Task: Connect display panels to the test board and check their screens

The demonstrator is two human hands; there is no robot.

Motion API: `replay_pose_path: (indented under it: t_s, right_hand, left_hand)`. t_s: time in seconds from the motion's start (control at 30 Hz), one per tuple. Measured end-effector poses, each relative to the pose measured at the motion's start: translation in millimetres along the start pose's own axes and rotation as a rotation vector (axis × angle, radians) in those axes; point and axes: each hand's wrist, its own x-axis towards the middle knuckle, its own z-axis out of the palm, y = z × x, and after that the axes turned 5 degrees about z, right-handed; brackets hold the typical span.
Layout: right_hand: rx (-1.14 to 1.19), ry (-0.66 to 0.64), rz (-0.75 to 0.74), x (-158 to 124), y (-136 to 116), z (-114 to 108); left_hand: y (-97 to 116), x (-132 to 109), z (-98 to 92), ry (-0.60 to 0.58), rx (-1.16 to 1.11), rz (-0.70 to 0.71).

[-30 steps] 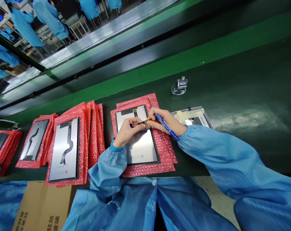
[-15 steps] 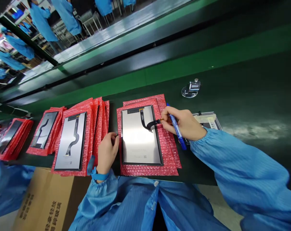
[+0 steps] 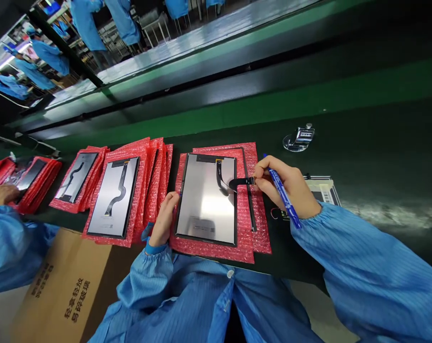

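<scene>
A grey display panel [image 3: 205, 200] lies on a red bubble-wrap sheet [image 3: 242, 238] in front of me, its left side tilted up. My left hand [image 3: 164, 214] grips the panel's left edge, fingers curled round it. My right hand [image 3: 285, 183] holds a blue pen [image 3: 282, 195] and pinches the end of the panel's black flex cable [image 3: 239, 182], pulled out to the right. More red sheets lie stacked beneath.
Two more panels on red sheets [image 3: 116, 197] [image 3: 76, 178] lie to the left, with upright sheets between. A metal tally counter [image 3: 298, 138] stands behind. A tray [image 3: 323, 188] is by my right wrist. A cardboard box [image 3: 58, 281] sits below. Another person's hand [image 3: 1, 193] rests far left.
My left hand let go of the cable and moved to the panel's left edge, lifting it. My right hand drew the cable's end out to the right.
</scene>
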Motion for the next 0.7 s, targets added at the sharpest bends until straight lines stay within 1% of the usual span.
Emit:
replay_pose_path:
  t_s: [0.1,0.13,0.17,0.2,0.23,0.27,0.33,0.37,0.4,0.47,0.53,0.6,0.63,0.7]
  right_hand:
    - [0.065,0.024,0.017,-1,2,5]
    - [0.095,0.05,0.029,-1,3,6]
    - [0.124,0.082,0.045,-1,4,8]
    - [0.148,0.112,0.061,0,5,9]
    - [0.164,0.134,0.078,0,6,10]
    - [0.174,0.14,0.09,0,6,11]
    - [0.17,0.125,0.098,0,6,11]
    - [0.158,0.109,0.092,0,5,11]
    - [0.142,0.093,0.085,-1,5,11]
    - [0.111,0.062,0.076,-3,4,11]
    - [0.091,0.034,0.072,-3,4,10]
    - [0.084,0.021,0.073,-3,5,10]
    - [0.08,0.019,0.076,-3,5,10]
    - [0.076,0.022,0.087,-2,7,11]
  left_hand:
    - [15,-4,7.6,-0.108,-0.073,0.056]
    - [24,-8,5.8,-0.101,-0.052,0.098]
    - [34,-12,0.5,-0.053,-0.018,0.14]
    - [44,-17,-8.8,0.029,0.024,0.171]
    - [55,-22,-22.2,0.131,0.061,0.185]
    - [65,-27,-39.7,0.217,0.089,0.178]
    - [81,-32,-84.0,0.362,0.098,0.117]
    - [85,-32,-108.8,0.371,0.07,0.059]
    - [85,-28,-133.8,0.376,0.032,0.028]
    - [78,-14,-179.5,0.397,-0.028,-0.004]
    - [61,4,-213.7,0.4,-0.035,-0.093]
    - [41,19,-233.2,0.393,0.002,-0.156]
    - [32,24,-237.6,0.391,0.019,-0.169]
    - [18,30,-237.9,0.403,0.045,-0.163]
